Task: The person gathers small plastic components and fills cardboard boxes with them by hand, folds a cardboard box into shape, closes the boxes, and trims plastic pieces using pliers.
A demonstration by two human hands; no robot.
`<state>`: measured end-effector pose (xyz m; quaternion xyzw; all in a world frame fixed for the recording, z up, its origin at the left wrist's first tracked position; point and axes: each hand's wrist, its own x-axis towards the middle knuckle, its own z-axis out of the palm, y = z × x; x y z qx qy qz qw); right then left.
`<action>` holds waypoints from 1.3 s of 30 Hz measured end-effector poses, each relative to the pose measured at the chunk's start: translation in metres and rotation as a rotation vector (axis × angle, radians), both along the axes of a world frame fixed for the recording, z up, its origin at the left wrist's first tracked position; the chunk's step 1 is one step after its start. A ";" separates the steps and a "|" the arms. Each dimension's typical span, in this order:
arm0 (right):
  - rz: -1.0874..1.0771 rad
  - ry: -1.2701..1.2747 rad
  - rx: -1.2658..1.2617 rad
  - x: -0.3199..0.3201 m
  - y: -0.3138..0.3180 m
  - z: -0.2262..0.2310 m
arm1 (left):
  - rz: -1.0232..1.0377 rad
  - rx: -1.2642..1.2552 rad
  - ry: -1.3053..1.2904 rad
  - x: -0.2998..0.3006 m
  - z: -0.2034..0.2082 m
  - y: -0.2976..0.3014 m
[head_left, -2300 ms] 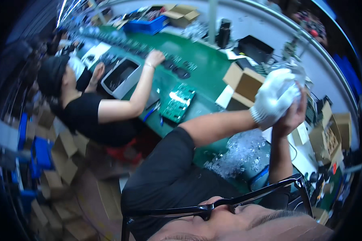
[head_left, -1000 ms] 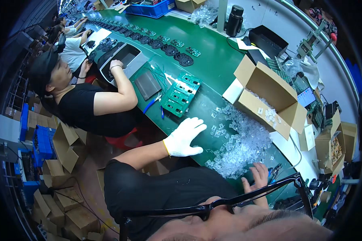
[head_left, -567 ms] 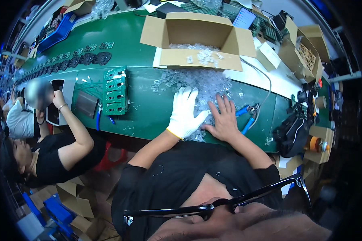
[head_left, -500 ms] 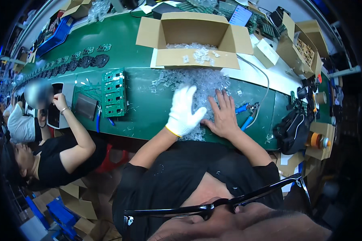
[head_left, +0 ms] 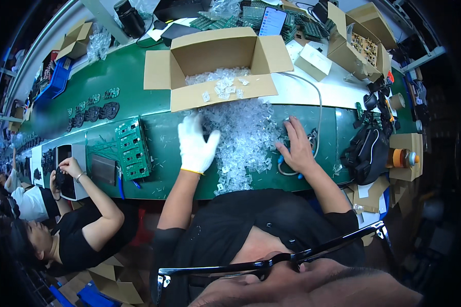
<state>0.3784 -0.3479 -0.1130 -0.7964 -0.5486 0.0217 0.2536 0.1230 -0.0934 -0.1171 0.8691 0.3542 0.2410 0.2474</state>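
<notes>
A wide heap of small clear plastic pieces [head_left: 243,138] spreads over the green table, reaching from a cardboard box [head_left: 223,100] down to the near edge. My left hand [head_left: 196,146], in a white glove with a yellow cuff edge, lies along the heap's left side, fingers extended and thumb apart. At the right side rests my bare right hand [head_left: 298,147], fingers stretched out and thumb spread, touching or close to the outer pieces. Neither hand grips anything. More clear pieces lie inside the box and on its front flap.
Left of the heap stand stacked green circuit boards [head_left: 133,151] beside blue-handled pliers [head_left: 120,183]. A co-worker [head_left: 95,215] sits at the left, handling a dark part. A grey cable [head_left: 318,117] curves at the right, near a black bag [head_left: 366,156]. Behind is a lit phone [head_left: 272,21].
My hands have moved apart to the heap's two sides, uncovering its middle. The view has shifted. The co-worker's hands are now together at a dark part.
</notes>
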 end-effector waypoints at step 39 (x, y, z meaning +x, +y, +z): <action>-0.004 0.054 0.098 -0.005 0.031 0.006 | 0.042 0.121 -0.032 -0.088 0.001 -0.035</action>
